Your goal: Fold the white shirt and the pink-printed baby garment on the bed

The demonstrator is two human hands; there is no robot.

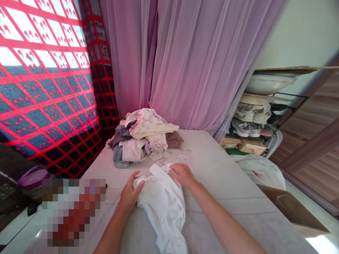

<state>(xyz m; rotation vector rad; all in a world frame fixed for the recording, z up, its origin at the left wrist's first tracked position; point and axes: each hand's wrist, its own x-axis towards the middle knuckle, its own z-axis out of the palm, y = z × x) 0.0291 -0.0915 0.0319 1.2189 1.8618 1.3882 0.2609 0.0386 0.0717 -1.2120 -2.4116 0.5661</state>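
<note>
A white cloth garment (pixel 162 208) lies crumpled on the pale padded surface (pixel 219 180), with a narrow band of the same cloth running across its top. My left hand (pixel 129 194) curls around the garment's left edge, gathering the fabric. My right hand (pixel 182 174) lies over its upper end, fingers bunched on the band. Beyond both hands sits a heaped pile of folded clothes (pixel 140 137) in pink, cream, grey, mauve and denim blue. A thin, pale piece of cloth (pixel 177 155) lies flat between that pile and my right hand.
Sheer pink curtains (pixel 185 60) hang behind the surface, beside a red-gridded window covering (pixel 45 84). On the right stand a shoe rack with sneakers (pixel 249 120), a white plastic bag (pixel 259 171) and a cardboard box (pixel 293 208). A purple-lidded container (pixel 34 180) and a pixelated patch (pixel 71 211) sit left.
</note>
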